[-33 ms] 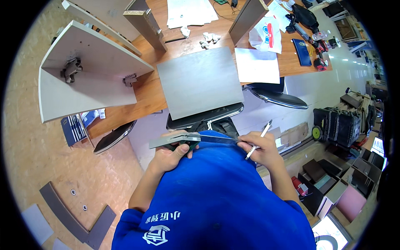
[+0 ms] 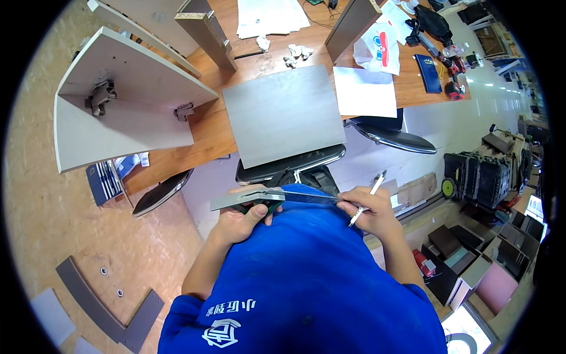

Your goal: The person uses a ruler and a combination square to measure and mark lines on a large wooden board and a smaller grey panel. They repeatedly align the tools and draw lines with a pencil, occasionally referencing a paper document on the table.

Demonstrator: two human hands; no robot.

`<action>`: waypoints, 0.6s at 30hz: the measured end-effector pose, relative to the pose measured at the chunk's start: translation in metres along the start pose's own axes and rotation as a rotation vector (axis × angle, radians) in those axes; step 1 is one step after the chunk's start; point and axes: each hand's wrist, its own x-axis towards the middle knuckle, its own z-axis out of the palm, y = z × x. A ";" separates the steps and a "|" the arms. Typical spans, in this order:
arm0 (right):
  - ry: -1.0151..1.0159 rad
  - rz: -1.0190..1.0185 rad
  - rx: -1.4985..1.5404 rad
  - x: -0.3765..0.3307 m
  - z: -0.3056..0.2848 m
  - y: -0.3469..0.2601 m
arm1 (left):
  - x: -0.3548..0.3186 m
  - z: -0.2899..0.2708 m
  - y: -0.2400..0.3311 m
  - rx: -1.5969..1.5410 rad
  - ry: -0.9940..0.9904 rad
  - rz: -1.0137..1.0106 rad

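My left hand (image 2: pixel 243 217) is shut on the green grip of a metal square (image 2: pixel 234 200), held level in front of my blue shirt. Its thin blade runs right to my right hand (image 2: pixel 370 213), whose fingertips touch the blade's end. That same hand holds a white pencil (image 2: pixel 371 187) pointing up and away. Beyond both hands a flat grey board (image 2: pixel 283 112) lies on the wooden table (image 2: pixel 206 127), its near edge sticking out over a black chair seat (image 2: pixel 295 165).
A part-built pale cabinet piece (image 2: pixel 118 106) with metal hinges rests on the table's left end. White paper (image 2: pixel 365 91), a bag and small tools lie at the right. Two more chairs (image 2: pixel 401 138) (image 2: pixel 159 193), black tool crates (image 2: pixel 477 171) and grey strips (image 2: pixel 100 301) stand around.
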 end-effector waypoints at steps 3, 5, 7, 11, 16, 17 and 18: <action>-0.009 -0.009 0.013 -0.001 -0.001 -0.002 | -0.004 -0.001 0.005 -0.020 -0.028 -0.058; -0.010 0.007 0.014 -0.002 -0.005 -0.008 | -0.010 0.002 0.013 0.011 0.027 -0.125; -0.004 0.018 -0.005 0.000 -0.008 -0.017 | -0.014 0.005 0.011 -0.014 0.037 -0.091; 0.032 -0.008 0.031 0.001 0.003 -0.019 | -0.017 0.005 0.010 -0.048 0.058 -0.069; 0.064 -0.011 0.007 -0.002 0.014 -0.020 | -0.021 -0.001 0.011 -0.012 0.066 -0.065; 0.060 -0.045 0.001 -0.002 0.014 -0.018 | -0.019 -0.007 0.011 0.047 -0.031 0.000; 0.070 -0.076 0.011 -0.002 0.016 -0.014 | -0.020 -0.008 0.014 0.097 -0.066 0.026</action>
